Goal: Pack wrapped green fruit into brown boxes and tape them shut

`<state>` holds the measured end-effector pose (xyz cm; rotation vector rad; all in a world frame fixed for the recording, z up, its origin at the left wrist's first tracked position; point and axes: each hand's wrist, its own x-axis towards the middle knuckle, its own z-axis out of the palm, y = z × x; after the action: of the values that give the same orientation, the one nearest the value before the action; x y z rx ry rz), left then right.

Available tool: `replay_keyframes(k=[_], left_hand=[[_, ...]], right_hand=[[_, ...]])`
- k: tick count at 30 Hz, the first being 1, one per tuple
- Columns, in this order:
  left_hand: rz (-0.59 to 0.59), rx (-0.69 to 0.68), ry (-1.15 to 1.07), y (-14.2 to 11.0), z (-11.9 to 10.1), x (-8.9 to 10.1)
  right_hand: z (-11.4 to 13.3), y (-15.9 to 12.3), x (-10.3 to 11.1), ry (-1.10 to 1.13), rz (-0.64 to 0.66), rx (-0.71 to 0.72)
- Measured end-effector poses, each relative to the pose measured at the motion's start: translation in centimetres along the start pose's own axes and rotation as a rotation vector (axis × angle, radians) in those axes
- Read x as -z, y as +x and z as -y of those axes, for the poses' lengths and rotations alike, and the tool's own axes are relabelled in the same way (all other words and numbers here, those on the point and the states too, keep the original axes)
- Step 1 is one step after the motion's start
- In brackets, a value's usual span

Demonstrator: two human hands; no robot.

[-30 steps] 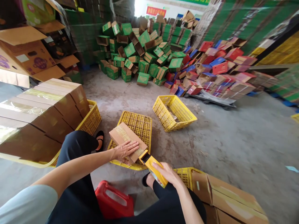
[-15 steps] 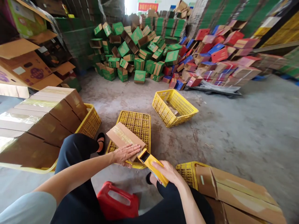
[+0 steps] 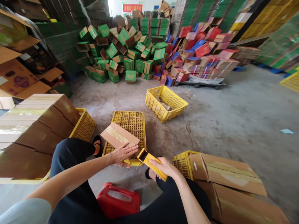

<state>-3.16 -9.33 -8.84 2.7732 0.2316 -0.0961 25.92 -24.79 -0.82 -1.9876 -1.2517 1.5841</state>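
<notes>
A small brown cardboard box (image 3: 116,136) with clear tape along its top lies on an upturned yellow crate (image 3: 133,123). My left hand (image 3: 122,154) rests flat on the box's near end, fingers stretched out. My right hand (image 3: 164,168) is closed round a yellow tape dispenser (image 3: 150,161), whose front end sits just off the box's near right corner. I sit with my black-trousered legs on either side of the crate.
Stacked flat brown cartons (image 3: 35,127) fill a yellow crate at left; more cartons (image 3: 229,186) lie at lower right. A red plastic stool (image 3: 119,202) is between my legs. Another yellow crate (image 3: 165,102) stands ahead. Green and red boxes (image 3: 149,53) are heaped at the back.
My view has swung right and down a little. The tape dispenser has drawn slightly away from the box end; my left hand stays flat on the box.
</notes>
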Motion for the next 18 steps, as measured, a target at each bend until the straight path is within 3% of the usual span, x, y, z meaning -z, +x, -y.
replay_keyframes(k=[8,18], left_hand=[[0.011,-0.001,0.036,0.1,0.4,0.0],[-0.003,0.016,0.087,0.0,-0.1,0.0]], right_hand=[[0.0,-2.0,1.0,0.171,0.138,0.037],[-2.2,-4.2,2.9,0.068,0.1,-0.034]])
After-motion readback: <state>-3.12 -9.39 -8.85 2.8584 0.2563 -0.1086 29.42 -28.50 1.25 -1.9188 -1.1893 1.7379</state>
